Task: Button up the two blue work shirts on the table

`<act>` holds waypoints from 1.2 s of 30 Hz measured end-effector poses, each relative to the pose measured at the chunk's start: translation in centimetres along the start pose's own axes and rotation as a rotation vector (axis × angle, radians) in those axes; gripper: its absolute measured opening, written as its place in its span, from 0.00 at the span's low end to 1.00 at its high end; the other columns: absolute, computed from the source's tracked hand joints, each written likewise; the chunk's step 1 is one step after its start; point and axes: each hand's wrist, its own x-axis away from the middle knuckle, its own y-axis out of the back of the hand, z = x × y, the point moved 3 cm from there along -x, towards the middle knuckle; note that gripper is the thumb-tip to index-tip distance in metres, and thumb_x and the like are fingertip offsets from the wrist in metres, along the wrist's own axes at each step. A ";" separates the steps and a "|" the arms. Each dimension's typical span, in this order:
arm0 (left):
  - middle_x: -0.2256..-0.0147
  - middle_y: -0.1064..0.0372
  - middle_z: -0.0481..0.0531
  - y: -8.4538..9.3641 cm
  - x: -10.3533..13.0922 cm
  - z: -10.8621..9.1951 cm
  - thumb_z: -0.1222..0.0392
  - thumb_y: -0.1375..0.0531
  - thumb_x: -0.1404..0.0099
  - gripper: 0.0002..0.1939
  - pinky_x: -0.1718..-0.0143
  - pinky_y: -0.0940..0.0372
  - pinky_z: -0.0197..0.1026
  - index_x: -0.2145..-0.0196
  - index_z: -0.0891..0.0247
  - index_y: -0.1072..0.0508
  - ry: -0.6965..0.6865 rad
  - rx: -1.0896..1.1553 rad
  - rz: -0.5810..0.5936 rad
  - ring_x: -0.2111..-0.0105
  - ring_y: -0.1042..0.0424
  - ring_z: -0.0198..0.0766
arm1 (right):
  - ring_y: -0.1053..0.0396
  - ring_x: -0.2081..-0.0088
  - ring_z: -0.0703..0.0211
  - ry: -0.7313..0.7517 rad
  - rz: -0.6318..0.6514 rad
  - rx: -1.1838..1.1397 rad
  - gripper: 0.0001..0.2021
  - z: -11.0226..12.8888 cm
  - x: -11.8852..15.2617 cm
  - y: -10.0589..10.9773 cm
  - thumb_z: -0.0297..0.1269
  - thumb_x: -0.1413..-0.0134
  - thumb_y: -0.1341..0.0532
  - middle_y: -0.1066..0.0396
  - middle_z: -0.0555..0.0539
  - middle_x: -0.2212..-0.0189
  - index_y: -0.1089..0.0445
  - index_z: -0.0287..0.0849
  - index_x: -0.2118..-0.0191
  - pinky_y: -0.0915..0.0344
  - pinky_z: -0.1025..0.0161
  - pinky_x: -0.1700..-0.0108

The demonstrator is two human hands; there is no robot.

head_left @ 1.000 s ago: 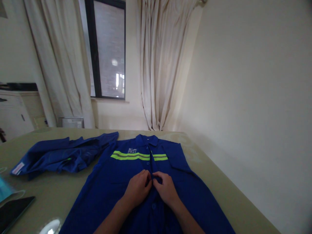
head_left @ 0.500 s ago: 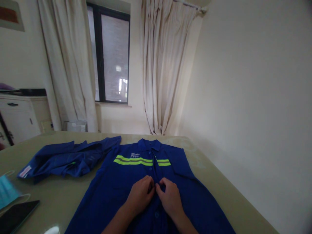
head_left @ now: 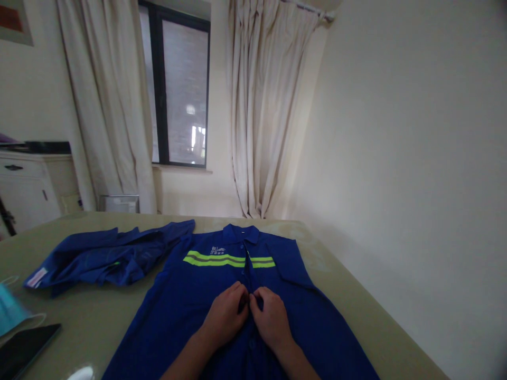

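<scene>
A dark blue work shirt [head_left: 174,311] lies spread face up on the table, collar at the far end. Across its chest runs a yellow-green reflective stripe [head_left: 216,259], with white lettering above it on the left. My left hand [head_left: 226,311] and my right hand [head_left: 271,316] meet at the shirt's front placket, below the stripe. Both have their fingers pinched on the placket edges, close together. Whatever button sits between the fingertips is hidden by them. Buttons show on the placket above and, dimly, below the hands.
Left of the shirt lies another crumpled blue garment [head_left: 106,258] with a white label. Nearer on the left are a light blue face mask [head_left: 11,311] and a dark phone [head_left: 26,348]. The greenish table [head_left: 356,295] runs along a bare wall [head_left: 415,158] at right.
Both hands stay pinched at the same spot on the placket. The whole view has shifted slightly, so everything appears a little further left.
</scene>
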 end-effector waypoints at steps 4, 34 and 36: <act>0.63 0.32 0.48 0.0 0.1 0.0 0.65 0.47 0.31 0.05 0.63 0.41 0.38 0.65 0.57 0.34 -0.019 0.006 0.005 0.64 0.31 0.37 | 0.27 0.65 0.56 0.002 0.004 -0.170 0.12 -0.5 0.0 0.2 0.38 0.36 0.44 0.24 0.48 0.69 0.26 0.44 0.68 0.39 0.64 0.61; 0.71 0.28 0.44 0.7 -0.4 1.5 0.62 0.40 0.39 0.11 0.70 0.38 0.36 0.57 0.59 0.31 0.165 0.424 0.034 0.71 0.29 0.36 | 0.27 0.62 0.57 -0.047 0.068 -0.131 0.05 -0.3 -0.3 0.3 0.29 0.45 0.36 0.26 0.50 0.65 0.24 0.46 0.67 0.39 0.65 0.60; 0.71 0.29 0.44 0.7 -0.6 1.7 0.64 0.40 0.41 0.09 0.69 0.37 0.36 0.60 0.59 0.32 0.160 0.453 0.033 0.71 0.29 0.35 | 0.27 0.62 0.58 -0.043 0.059 -0.154 0.05 -0.3 -0.3 0.5 0.29 0.46 0.36 0.26 0.50 0.65 0.24 0.45 0.68 0.39 0.65 0.60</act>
